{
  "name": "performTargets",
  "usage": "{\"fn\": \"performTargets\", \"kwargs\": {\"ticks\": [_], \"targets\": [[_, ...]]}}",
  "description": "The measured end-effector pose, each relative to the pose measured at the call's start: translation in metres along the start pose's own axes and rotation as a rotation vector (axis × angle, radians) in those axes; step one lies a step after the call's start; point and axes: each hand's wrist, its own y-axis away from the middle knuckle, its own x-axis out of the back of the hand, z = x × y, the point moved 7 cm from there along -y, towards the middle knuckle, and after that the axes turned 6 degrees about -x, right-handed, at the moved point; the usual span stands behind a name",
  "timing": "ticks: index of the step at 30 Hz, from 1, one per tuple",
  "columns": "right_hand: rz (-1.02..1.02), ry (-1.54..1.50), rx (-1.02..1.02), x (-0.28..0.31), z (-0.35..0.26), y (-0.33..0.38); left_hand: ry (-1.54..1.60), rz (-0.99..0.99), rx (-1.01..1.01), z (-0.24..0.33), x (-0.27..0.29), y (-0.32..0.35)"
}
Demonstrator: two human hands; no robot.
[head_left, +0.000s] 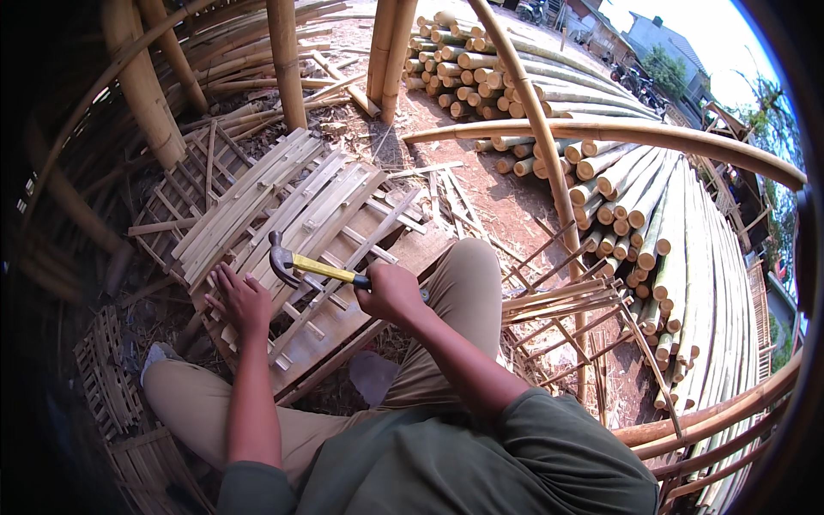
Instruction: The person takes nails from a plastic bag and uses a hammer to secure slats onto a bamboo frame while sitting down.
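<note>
Gripping a yellow-handled hammer (319, 268): right hand (390, 293); spread on pale slats (319, 230): left hand (244, 304).

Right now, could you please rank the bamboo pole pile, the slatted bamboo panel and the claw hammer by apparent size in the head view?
1. Bamboo pole pile
2. Slatted bamboo panel
3. Claw hammer, held in the right hand

Open-air bamboo workshop: stacked poles (663, 246), a hammer (322, 268), slats (257, 202), scattered offcuts (421, 170).
</note>
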Motion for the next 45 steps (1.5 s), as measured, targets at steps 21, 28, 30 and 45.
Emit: {"fn": "performTargets", "kwargs": {"ticks": [21, 28, 30, 45], "targets": [[-0.204, -0.012, 0.256, -0.009, -0.037, 0.055, -0.253, 0.138, -0.123, -0.028, -0.028, -0.001], [-0.161, 0.004, 0.209, -0.025, 0.0, 0.046, -0.229, 0.033, -0.122, -0.013, -0.023, -0.005], [-0.114, 0.035, 0.114, -0.012, 0.006, 0.032, -0.22, 0.032, -0.097, -0.008, -0.026, -0.006], [-0.213, 0.118, 0.196, 0.0, -0.027, 0.043, -0.079, 0.118, -0.128, -0.004, -0.014, 0.0]]}}
